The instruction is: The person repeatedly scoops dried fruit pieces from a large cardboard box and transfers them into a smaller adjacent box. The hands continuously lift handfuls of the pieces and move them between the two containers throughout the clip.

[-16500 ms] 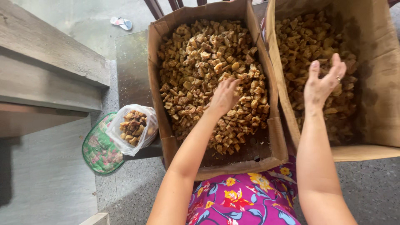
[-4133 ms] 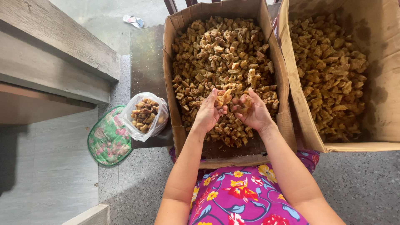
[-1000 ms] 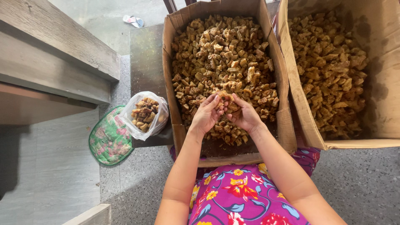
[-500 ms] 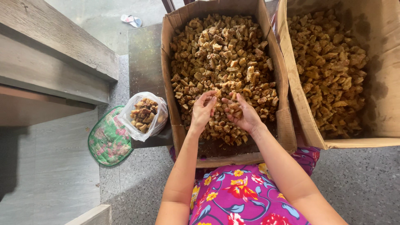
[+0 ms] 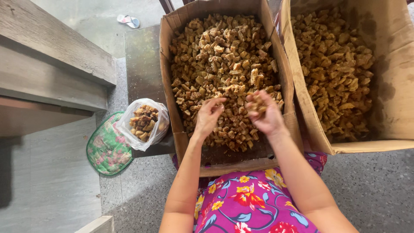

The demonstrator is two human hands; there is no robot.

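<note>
Two brown cardboard boxes (image 5: 297, 129), clear bag (image 5: 144, 123) left.

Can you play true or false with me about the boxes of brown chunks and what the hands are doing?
1. Both hands are over the left cardboard box. True.
2. The right hand is empty. False: it holds a few brown chunks in its curled fingers.
3. The left hand is inside the plastic bag. False: the bag sits apart, left of the box, on a green patterned mat.
4. The right cardboard box also has brown chunks in it. True.
5. The left box is full right up to its near edge. False: bare box bottom shows at the near end, by the person's lap.
</note>
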